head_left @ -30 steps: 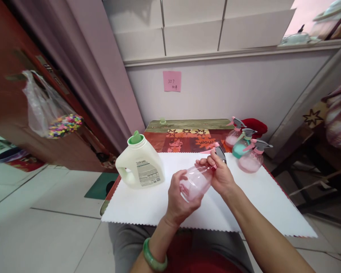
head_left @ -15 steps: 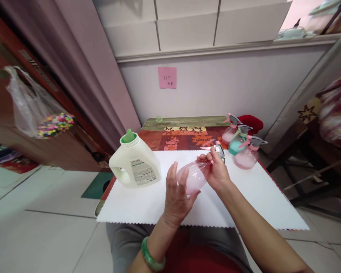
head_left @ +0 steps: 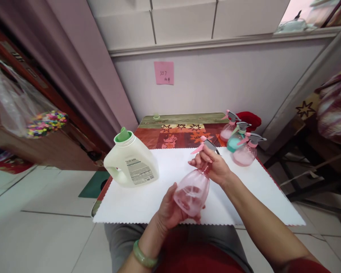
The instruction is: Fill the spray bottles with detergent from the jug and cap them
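Note:
A clear pink spray bottle (head_left: 191,191) is tilted above the white cloth, its pink and grey trigger head (head_left: 207,145) pointing up. My right hand (head_left: 214,165) is closed around its neck, just under the trigger head. Below, my left hand (head_left: 172,208) cups the base, with fingers wrapped beneath it and partly hidden by the bottle. A large whitish jug (head_left: 143,163) with a side handle and a green spout (head_left: 123,134) stands to the left of both hands.
Three more spray bottles, pink (head_left: 226,132), green (head_left: 235,143) and pink (head_left: 245,156), stand at the right. A white cloth (head_left: 125,206) covers the table's near part. A small green cap (head_left: 156,117) lies at the back. A plastic bag of colourful pieces (head_left: 47,123) hangs at the left.
The spray bottle has turned more upright, its base now lower and toward me. My left hand has moved from its side to under its base, while my right hand keeps the neck.

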A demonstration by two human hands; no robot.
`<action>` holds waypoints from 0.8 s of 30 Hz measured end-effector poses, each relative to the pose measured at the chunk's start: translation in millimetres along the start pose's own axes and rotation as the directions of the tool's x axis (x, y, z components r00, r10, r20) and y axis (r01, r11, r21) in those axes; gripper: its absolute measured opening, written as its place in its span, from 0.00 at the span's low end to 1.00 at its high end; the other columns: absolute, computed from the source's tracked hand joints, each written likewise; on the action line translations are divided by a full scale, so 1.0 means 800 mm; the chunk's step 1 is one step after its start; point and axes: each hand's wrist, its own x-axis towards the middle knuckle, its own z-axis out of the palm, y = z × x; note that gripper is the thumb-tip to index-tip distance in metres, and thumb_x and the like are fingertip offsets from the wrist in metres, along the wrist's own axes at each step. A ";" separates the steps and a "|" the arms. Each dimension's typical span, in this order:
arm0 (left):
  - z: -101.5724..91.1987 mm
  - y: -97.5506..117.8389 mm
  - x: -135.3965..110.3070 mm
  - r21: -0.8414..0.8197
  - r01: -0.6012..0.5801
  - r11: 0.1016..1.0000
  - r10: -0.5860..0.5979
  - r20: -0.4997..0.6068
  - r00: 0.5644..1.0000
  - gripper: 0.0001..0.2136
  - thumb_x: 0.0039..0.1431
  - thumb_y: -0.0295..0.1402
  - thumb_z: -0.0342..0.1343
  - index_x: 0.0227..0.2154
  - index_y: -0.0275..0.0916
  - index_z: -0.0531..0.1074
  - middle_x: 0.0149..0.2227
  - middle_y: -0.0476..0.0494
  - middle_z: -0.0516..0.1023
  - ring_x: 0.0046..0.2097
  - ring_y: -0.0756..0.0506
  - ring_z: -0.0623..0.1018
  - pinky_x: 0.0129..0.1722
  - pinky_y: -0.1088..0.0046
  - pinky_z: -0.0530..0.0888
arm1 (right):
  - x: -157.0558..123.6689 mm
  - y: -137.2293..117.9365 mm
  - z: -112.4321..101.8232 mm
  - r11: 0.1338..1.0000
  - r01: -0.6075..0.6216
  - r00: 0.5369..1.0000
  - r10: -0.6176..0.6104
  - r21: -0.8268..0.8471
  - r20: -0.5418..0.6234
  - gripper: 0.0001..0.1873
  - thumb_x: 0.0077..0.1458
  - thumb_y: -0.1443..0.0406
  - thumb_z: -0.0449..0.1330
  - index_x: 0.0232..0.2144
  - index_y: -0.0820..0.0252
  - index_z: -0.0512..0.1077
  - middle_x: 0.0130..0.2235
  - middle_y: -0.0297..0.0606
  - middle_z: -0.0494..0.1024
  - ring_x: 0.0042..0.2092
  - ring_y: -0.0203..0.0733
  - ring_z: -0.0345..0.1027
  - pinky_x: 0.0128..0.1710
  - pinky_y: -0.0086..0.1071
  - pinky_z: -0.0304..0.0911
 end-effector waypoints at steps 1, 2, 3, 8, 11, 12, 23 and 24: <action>-0.006 -0.006 -0.002 -0.064 0.024 0.998 -0.022 0.031 0.999 0.38 0.56 0.67 0.50 0.50 0.33 0.72 0.39 0.29 0.82 0.30 0.39 0.82 0.32 0.62 0.76 | 0.003 -0.004 -0.002 0.999 0.012 1.000 -0.011 0.035 -0.009 0.37 0.44 0.45 0.74 0.12 0.56 0.54 0.20 0.31 0.73 0.30 0.40 0.74 0.45 0.38 0.72; -0.011 -0.012 -0.005 -0.109 0.030 0.994 -0.026 0.042 0.999 0.40 0.57 0.68 0.46 0.49 0.33 0.73 0.38 0.28 0.82 0.29 0.39 0.82 0.31 0.62 0.75 | 0.007 -0.009 -0.005 0.997 0.031 0.999 -0.029 0.064 -0.039 0.36 0.45 0.46 0.74 0.13 0.56 0.54 0.20 0.30 0.73 0.29 0.39 0.73 0.42 0.37 0.73; -0.015 -0.016 -0.008 -0.135 0.011 0.991 -0.008 0.024 1.000 0.40 0.57 0.68 0.45 0.49 0.32 0.73 0.39 0.28 0.83 0.29 0.38 0.82 0.30 0.63 0.74 | 0.012 -0.016 -0.009 0.995 0.058 0.995 -0.051 0.076 -0.089 0.35 0.46 0.46 0.74 0.14 0.56 0.55 0.21 0.29 0.73 0.28 0.37 0.72 0.38 0.35 0.73; -0.023 -0.010 -0.026 -0.106 -0.146 0.984 0.121 -0.215 0.969 0.33 0.53 0.54 0.64 0.51 0.29 0.75 0.44 0.27 0.82 0.47 0.36 0.82 0.48 0.64 0.74 | 0.043 -0.052 -0.043 0.980 0.188 0.930 -0.201 -0.071 -0.308 0.26 0.45 0.47 0.74 0.23 0.55 0.65 0.20 0.25 0.69 0.21 0.31 0.60 0.24 0.27 0.63; -0.025 0.003 -0.033 -0.033 -0.154 0.988 0.137 -0.291 0.947 0.33 0.49 0.47 0.68 0.55 0.32 0.73 0.49 0.28 0.81 0.52 0.35 0.80 0.57 0.60 0.70 | 0.060 -0.069 -0.070 0.928 0.199 0.886 -0.308 -0.316 -0.346 0.20 0.53 0.49 0.66 0.25 0.54 0.64 0.23 0.27 0.70 0.21 0.31 0.56 0.23 0.27 0.59; -0.025 0.007 -0.033 -0.001 -0.161 0.987 0.153 -0.316 0.936 0.34 0.48 0.45 0.69 0.56 0.34 0.72 0.51 0.28 0.80 0.53 0.35 0.80 0.58 0.58 0.70 | 0.064 -0.071 -0.079 0.879 0.165 0.869 -0.344 -0.448 -0.355 0.18 0.55 0.50 0.61 0.26 0.54 0.63 0.24 0.28 0.72 0.21 0.32 0.56 0.23 0.28 0.59; -0.046 0.049 0.068 0.674 -0.322 0.665 0.692 -0.393 0.605 0.41 0.38 0.36 0.75 0.58 0.45 0.65 0.62 0.37 0.69 0.61 0.35 0.74 0.61 0.54 0.70 | 0.039 0.011 -0.152 0.082 -0.357 0.770 -0.537 -0.930 -0.343 0.07 0.58 0.66 0.57 0.40 0.59 0.72 0.41 0.50 0.81 0.41 0.52 0.72 0.39 0.38 0.56; -0.051 0.055 0.083 0.747 -0.293 0.597 0.735 -0.363 0.572 0.42 0.38 0.37 0.75 0.58 0.44 0.64 0.61 0.37 0.70 0.61 0.35 0.73 0.61 0.54 0.69 | 0.038 0.018 -0.160 -0.050 -0.376 0.784 -0.549 -0.925 -0.289 0.08 0.60 0.65 0.56 0.40 0.59 0.72 0.42 0.50 0.81 0.41 0.52 0.72 0.38 0.38 0.56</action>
